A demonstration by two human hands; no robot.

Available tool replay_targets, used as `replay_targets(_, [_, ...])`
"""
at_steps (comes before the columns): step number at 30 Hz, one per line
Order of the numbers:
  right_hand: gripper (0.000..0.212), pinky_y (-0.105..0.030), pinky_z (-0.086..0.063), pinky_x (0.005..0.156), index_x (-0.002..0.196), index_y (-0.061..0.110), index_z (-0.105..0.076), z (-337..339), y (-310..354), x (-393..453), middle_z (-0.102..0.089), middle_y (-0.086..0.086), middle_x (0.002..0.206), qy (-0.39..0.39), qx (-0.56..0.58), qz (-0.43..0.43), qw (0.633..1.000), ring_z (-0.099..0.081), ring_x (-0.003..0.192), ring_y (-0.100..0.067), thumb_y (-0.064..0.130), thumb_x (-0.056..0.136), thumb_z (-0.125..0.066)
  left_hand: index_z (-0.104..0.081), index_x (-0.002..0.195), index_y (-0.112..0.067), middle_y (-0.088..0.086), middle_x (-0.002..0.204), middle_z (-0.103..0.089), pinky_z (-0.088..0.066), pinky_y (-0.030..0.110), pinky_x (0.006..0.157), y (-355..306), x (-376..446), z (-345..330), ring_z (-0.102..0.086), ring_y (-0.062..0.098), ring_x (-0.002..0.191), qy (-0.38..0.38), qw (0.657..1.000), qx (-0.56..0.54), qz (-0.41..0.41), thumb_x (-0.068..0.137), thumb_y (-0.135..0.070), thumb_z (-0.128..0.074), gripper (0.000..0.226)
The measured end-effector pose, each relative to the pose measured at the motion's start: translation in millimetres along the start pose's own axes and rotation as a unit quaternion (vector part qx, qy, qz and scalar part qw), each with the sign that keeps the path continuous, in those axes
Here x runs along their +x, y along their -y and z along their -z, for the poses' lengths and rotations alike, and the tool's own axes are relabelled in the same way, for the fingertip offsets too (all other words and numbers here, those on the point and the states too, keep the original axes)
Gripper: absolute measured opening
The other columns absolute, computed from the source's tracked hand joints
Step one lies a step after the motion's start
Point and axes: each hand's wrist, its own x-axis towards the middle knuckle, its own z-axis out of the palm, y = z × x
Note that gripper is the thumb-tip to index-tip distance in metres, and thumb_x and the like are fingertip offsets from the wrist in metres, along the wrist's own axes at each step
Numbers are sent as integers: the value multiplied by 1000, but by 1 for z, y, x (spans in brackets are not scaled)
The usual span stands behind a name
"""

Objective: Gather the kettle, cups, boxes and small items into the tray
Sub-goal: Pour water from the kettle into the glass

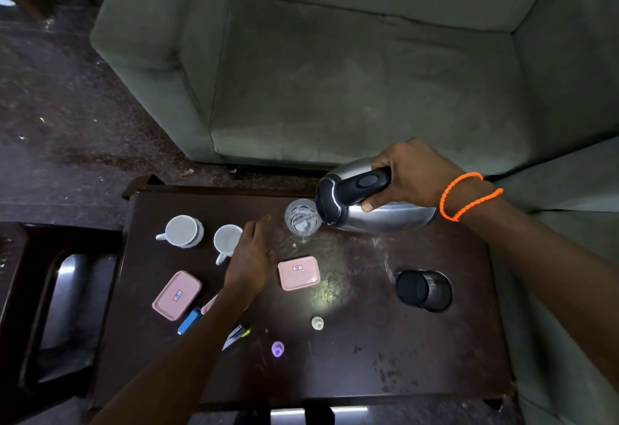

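Note:
My right hand (413, 175) grips the black handle of the steel kettle (385, 215), which is tipped left with its spout over a clear glass (301, 220). My left hand (253, 255) rests flat on the dark table (368, 357), fingers straight, beside a white cup (226, 240). A second white cup (182, 231) stands further left. One pink box (298, 273) lies right of my left hand, another pink box (177, 294) to its left, and a third is mostly hidden under my forearm.
A black mesh holder (425, 290) lies on its side at the right. A blue item (189, 320), a white cap (317, 323), a purple cap (277, 348) and a pen (236, 336) lie near the front. A green armchair (335, 73) stands behind the table.

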Motion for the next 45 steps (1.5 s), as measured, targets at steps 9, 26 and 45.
replay_targets(9, [45,-35,-47,56,54,31,-55,20,6,-11,-60,5,52,0,-18,-2,1000,-59,55,-16,52,55,-94,-42,145,-16,10,132,-50,-54,45,88,-4,-3,-2,-62,35,109,4,1000,1,-8,76,3,-67,76])
replay_targets(26, [50,-35,-47,58,52,29,-51,38,16,-16,-61,1,54,2,-48,-12,999,-57,55,-22,52,54,-95,-43,140,-24,1,128,-49,-49,35,87,-5,-14,-1,-61,28,107,-6,1000,-12,-7,71,-43,-47,71])
replay_targets(45, [45,-42,-56,64,60,26,-60,45,23,-16,-64,-4,61,7,-63,-22,998,-60,60,-27,51,51,-96,-55,136,-15,8,127,-57,-56,44,88,-4,-24,5,-65,34,108,4,1000,6,3,85,-10,-68,52])
